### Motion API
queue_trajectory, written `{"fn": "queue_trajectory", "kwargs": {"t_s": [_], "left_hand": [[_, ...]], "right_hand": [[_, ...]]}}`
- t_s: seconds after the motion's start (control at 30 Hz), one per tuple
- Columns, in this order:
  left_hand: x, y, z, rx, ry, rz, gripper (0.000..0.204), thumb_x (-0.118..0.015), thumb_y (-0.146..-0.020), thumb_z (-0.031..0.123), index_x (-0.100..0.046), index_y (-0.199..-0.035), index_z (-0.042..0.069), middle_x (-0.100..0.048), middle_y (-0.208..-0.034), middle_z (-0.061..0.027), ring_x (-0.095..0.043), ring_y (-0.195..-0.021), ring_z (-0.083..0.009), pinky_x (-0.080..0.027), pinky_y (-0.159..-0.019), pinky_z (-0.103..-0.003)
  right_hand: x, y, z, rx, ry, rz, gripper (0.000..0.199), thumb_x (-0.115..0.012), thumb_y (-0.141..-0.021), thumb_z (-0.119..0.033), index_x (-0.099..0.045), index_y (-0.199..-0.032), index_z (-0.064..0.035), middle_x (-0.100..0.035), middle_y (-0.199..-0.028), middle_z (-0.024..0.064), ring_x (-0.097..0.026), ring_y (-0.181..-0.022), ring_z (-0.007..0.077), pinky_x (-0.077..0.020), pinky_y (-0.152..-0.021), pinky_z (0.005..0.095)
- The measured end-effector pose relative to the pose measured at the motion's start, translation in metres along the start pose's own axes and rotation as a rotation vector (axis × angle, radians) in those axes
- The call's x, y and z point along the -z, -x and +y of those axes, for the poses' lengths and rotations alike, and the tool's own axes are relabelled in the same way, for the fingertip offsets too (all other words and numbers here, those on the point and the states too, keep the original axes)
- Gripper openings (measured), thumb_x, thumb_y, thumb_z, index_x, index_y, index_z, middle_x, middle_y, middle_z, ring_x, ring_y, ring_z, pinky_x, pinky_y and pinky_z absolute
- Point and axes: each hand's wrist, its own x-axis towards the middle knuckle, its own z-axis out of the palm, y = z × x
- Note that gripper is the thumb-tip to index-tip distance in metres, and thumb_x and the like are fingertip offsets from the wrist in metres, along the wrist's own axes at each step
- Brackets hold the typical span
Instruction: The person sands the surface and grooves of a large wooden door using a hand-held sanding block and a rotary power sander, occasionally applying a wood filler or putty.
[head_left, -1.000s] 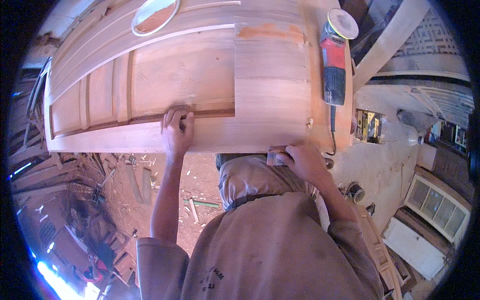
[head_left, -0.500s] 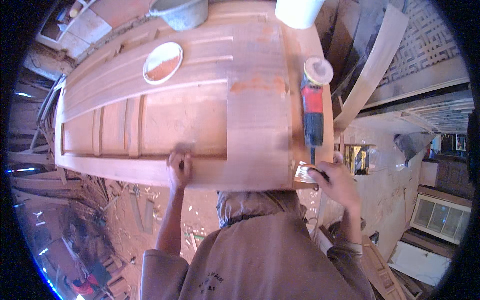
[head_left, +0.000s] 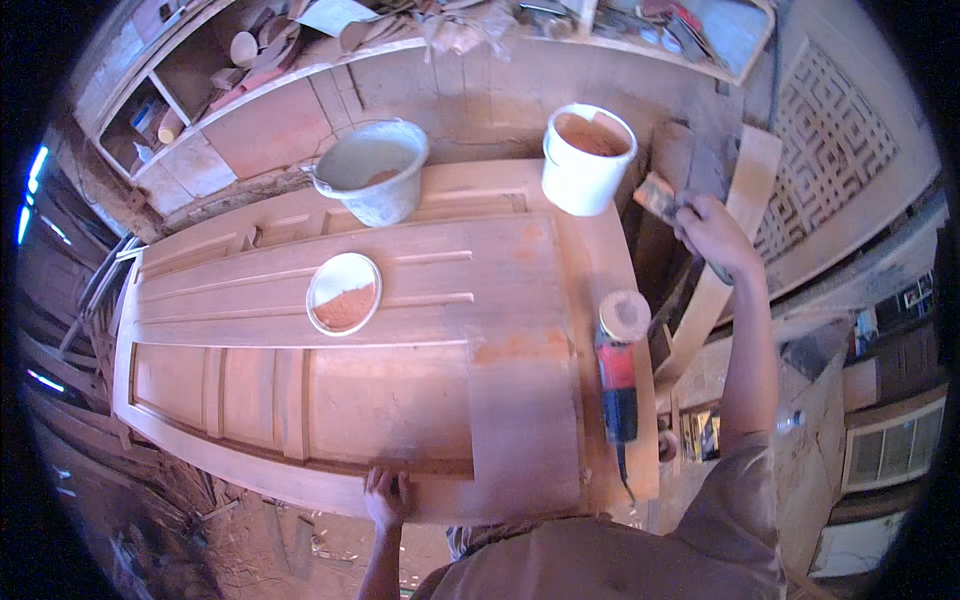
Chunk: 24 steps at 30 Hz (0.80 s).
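A wooden panel door (head_left: pixel 525 420) lies flat before me, with a second panel door (head_left: pixel 480 203) under or behind it. My left hand (head_left: pixel 386 495) rests on the near edge of the upper door, fingers curled; what they hold, if anything, is hidden. My right hand (head_left: pixel 712 235) is raised past the right end of the doors, closed on a flat paintbrush (head_left: pixel 657 192). Its bristles point toward a white bucket (head_left: pixel 577 185) holding reddish-brown powder. An angle grinder (head_left: pixel 620 385) with a pale round disc lies at the right edge, cord toward me.
On the doors sit a round white lid (head_left: pixel 318 297) with reddish powder and a grey bucket (head_left: pixel 385 200). Cluttered shelves (head_left: pixel 270 130) run along the back. A curved board (head_left: pixel 735 230) and a lattice panel (head_left: pixel 835 135) stand at the right. Wood scraps cover the floor.
My right hand has swung the paintbrush from the near right corner up and away, beside the white bucket. My left hand stays at the near edge. The view has tilted up, showing the shelves.
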Motion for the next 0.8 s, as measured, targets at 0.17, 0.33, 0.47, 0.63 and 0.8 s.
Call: {"fn": "queue_trajectory", "kwargs": {"t_s": [0.17,0.33,0.47,0.63,0.8], "left_hand": [[0.001,0.002,-0.005,0.016,-0.001,0.003,0.012,-0.065,-0.084,0.015,-0.062,-0.077,0.006,-0.058,-0.077,-0.0131,-0.057,-0.075,-0.0350,-0.045,-0.070,-0.047],[-0.004,0.010,-0.014,0.064,0.028,-0.020,0.013,-0.068,-0.082,0.018,-0.063,-0.077,0.007,-0.059,-0.077,-0.0110,-0.057,-0.074,-0.0325,-0.045,-0.070,-0.045],[0.011,-0.004,-0.004,0.086,-0.023,-0.081,0.011,-0.071,-0.081,0.016,-0.064,-0.081,0.007,-0.060,-0.079,-0.0106,-0.058,-0.075,-0.0327,-0.046,-0.071,-0.045],[0.014,-0.116,0.017,0.167,0.027,-0.006,0.031,-0.072,-0.084,0.022,-0.062,-0.107,0.005,-0.061,-0.105,-0.0160,-0.058,-0.096,-0.0363,-0.048,-0.085,-0.048],[-0.003,-0.232,-0.022,-0.036,-0.285,0.189,0.037,-0.069,-0.086,0.022,-0.059,-0.119,0.008,-0.056,-0.117,-0.0163,-0.053,-0.111,-0.0364,-0.043,-0.094,-0.048]], "right_hand": [[-0.023,-0.170,0.038,0.284,0.295,0.396,0.022,-0.046,-0.095,-0.014,-0.062,-0.097,0.0012,-0.067,-0.082,0.0166,-0.067,-0.072,0.0312,-0.0525,-0.066,0.0449],[-0.057,-0.218,0.060,0.160,0.990,0.189,0.032,-0.042,-0.098,-0.022,-0.061,-0.117,-0.0033,-0.067,-0.102,0.0279,-0.066,-0.094,0.0459,-0.0516,-0.083,0.0553],[-0.078,-0.201,0.012,0.053,0.847,0.259,0.033,-0.045,-0.096,-0.019,-0.062,-0.121,-0.0059,-0.064,-0.114,0.0283,-0.063,-0.108,0.0428,-0.0468,-0.096,0.0539],[-0.060,-0.205,0.085,0.188,0.866,0.082,0.037,-0.044,-0.098,-0.018,-0.057,-0.132,-0.0080,-0.062,-0.119,0.0284,-0.059,-0.112,0.0443,-0.0452,-0.098,0.0511],[-0.061,-0.167,0.052,0.248,0.678,0.172,0.036,-0.045,-0.099,-0.016,-0.056,-0.132,-0.0071,-0.062,-0.118,0.0287,-0.059,-0.112,0.0448,-0.0457,-0.096,0.0493]]}}
